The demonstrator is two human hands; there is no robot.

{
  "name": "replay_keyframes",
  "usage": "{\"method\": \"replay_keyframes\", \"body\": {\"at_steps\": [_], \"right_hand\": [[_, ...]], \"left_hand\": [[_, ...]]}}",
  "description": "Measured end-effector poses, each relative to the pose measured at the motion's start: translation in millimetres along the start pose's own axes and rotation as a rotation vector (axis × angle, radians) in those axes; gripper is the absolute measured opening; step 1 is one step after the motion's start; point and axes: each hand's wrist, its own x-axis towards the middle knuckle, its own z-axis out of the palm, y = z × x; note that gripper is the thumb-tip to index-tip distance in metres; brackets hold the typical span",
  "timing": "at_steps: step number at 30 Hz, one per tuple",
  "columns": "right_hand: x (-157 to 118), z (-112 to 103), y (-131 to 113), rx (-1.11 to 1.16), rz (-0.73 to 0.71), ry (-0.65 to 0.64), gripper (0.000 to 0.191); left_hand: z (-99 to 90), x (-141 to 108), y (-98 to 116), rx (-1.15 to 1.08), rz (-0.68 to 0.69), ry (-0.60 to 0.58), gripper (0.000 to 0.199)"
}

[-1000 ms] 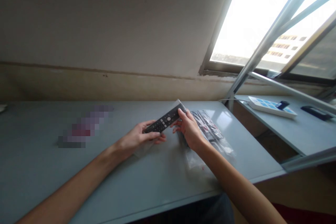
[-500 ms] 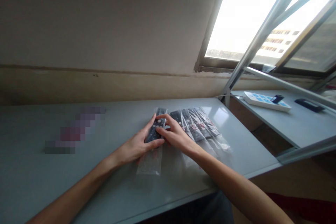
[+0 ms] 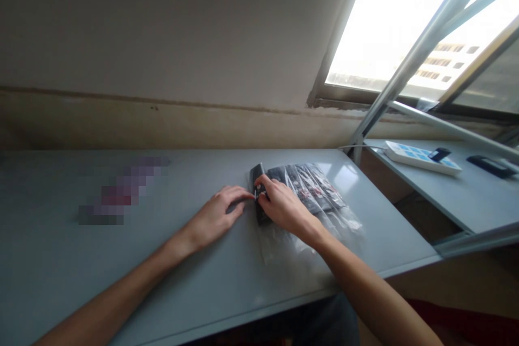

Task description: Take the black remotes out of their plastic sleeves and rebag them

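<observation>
A black remote control (image 3: pixel 257 171) in a clear plastic bag stands tipped on its side at the left end of a row of similar bagged remotes (image 3: pixel 314 192). My right hand (image 3: pixel 290 211) is closed round it, thumb and fingers on its button face. To its left, my left hand (image 3: pixel 221 216) is open, with its fingers stretched and the thumb apart. Its fingertips reach the tilted remote's left side; whether they press on it I cannot tell. Clear bag ends spread over the table below the row.
The grey table (image 3: pixel 194 303) runs along the wall. A blurred-out, pixelated item (image 3: pixel 124 192) lies on the left. Beyond a metal frame post (image 3: pixel 377 111), a lower shelf holds a white power strip (image 3: pixel 421 158) with a black plug and a dark object (image 3: pixel 490 166).
The remote has moved right, from flat on the table to tipped against the row. My left hand has loosened from round it; my right hand has gone along with it.
</observation>
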Motion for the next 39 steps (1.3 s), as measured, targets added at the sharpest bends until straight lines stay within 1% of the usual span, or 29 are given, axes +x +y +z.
{"method": "replay_keyframes", "body": {"at_steps": [3,6,9,12,15,19,23,25,27,29,32,34,36,39], "right_hand": [[-2,-2,-3,-0.066,0.02,-0.023,0.031],[-3,-5,-4,-0.128,0.007,-0.019,0.029],[-4,-8,-2,-0.198,-0.007,0.033,0.023],[-3,-11,-1,-0.206,-0.004,0.115,0.021],[-1,-14,-1,-0.13,-0.022,0.175,0.023],[2,-16,-1,-0.003,-0.061,0.218,0.024],[10,-23,9,0.188,-0.058,0.343,0.018],[16,-27,14,0.31,-0.051,0.418,0.013],[23,-31,17,0.356,-0.066,0.469,0.012],[30,-32,17,0.29,-0.114,0.462,0.019],[39,-29,17,0.14,-0.219,0.382,0.026],[42,-26,22,0.108,-0.258,0.396,0.026],[41,-22,30,0.101,-0.246,0.441,0.025],[36,-17,43,0.081,-0.157,0.462,0.025]], "left_hand": [[6.2,-4,-5,0.152,0.08,-0.016,0.035],[9.7,-7,-10,0.264,0.132,-0.046,0.04],[9.0,-9,-12,0.318,0.167,-0.076,0.043],[7.2,-9,-10,0.319,0.198,-0.094,0.046],[7.6,-9,-8,0.293,0.243,-0.102,0.05],[6.6,-8,-10,0.24,0.282,-0.116,0.053],[-3.5,-4,-19,0.173,0.274,-0.174,0.057],[-10.1,-3,-24,0.167,0.233,-0.141,0.055],[-15.6,-2,-27,0.17,0.166,-0.071,0.046],[-19.6,-1,-29,0.172,0.111,-0.01,0.037],[-23.1,0,-31,0.173,0.082,0.048,0.028],[-24.3,1,-31,0.179,0.072,0.076,0.021],[-24.7,2,-31,0.201,0.073,0.1,0.017],[-24.2,2,-31,0.223,0.087,0.128,0.018]]}}
